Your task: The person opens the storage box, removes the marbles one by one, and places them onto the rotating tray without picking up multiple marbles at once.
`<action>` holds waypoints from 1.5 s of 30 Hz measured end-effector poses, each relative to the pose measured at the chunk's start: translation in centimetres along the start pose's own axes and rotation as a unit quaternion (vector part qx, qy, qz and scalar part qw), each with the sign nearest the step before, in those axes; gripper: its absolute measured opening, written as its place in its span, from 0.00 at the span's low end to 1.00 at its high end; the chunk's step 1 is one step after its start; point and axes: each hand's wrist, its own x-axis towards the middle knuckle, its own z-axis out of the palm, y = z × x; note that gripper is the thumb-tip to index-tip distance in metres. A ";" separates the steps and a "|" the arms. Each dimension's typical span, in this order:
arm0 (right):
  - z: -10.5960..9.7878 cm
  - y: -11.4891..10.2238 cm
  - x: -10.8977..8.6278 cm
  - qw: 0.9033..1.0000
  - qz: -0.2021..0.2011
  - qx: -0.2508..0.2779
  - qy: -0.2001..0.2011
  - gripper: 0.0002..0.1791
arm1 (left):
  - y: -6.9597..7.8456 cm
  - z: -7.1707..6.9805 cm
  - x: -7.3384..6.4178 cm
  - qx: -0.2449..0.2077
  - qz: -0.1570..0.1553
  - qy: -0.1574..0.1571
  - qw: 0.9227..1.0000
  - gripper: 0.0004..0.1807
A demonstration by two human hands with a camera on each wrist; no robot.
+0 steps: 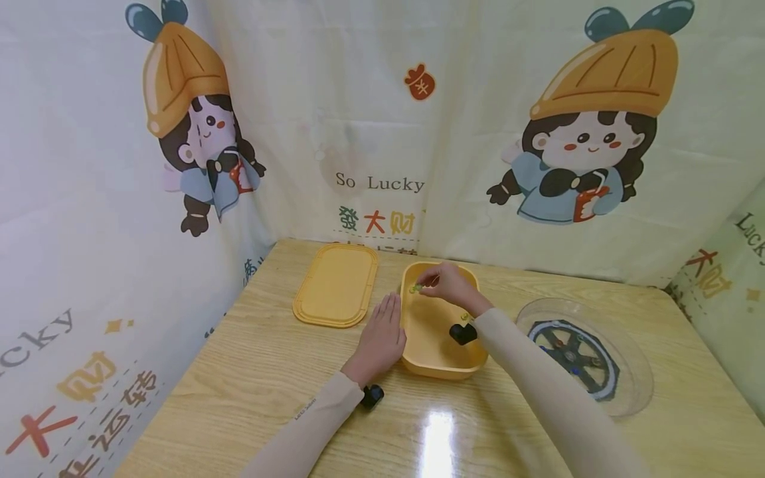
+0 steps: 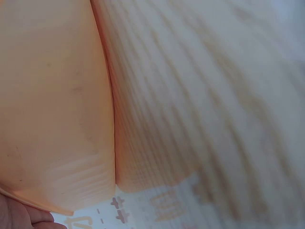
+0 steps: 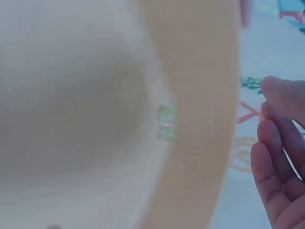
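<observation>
My right hand [image 1: 449,284] reaches over the far end of a yellow plastic bin [image 1: 441,372]. Its thumb and fingertips come together, loosely bent, and nothing shows between them in the right wrist view. Small greenish glass marbles [image 3: 166,123] lie in the bin against its wall, close below those fingertips in the head view. Another yellowish marble [image 1: 465,317] shows near the right wrist. With its fingers straight, my left hand [image 1: 382,333] rests along the bin's left outer side; only some of its fingertips [image 2: 40,217] show in the left wrist view.
A yellow lid [image 1: 337,285] lies flat on the wooden table [image 1: 257,358], left of the bin. To the right stands a clear round tray [image 1: 639,388] with a black spoked wheel shape [image 1: 574,358] and several small coloured marbles. A printed curtain [image 1: 478,212] hangs behind.
</observation>
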 end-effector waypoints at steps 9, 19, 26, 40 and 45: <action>-2.7 -1.4 -2.7 0.998 -0.025 -0.043 0.034 0.07 | 0.0 -0.1 0.0 0.011 0.001 -0.004 1.000 0.33; -6.1 -0.9 -6.7 0.993 -0.031 -0.090 0.064 0.08 | -0.1 0.2 0.1 0.003 0.004 -0.010 1.000 0.33; -8.4 0.4 -9.3 0.989 -0.009 -0.117 0.084 0.08 | -0.4 0.0 0.1 0.001 -0.008 -0.002 1.000 0.33; -11.1 6.6 -14.7 0.983 0.130 -0.109 0.074 0.08 | -0.2 0.0 0.3 -0.022 -0.016 -0.013 1.000 0.34; -10.6 9.2 -15.4 0.984 0.149 -0.083 0.050 0.09 | -0.2 0.2 0.4 -0.025 -0.012 -0.010 1.000 0.34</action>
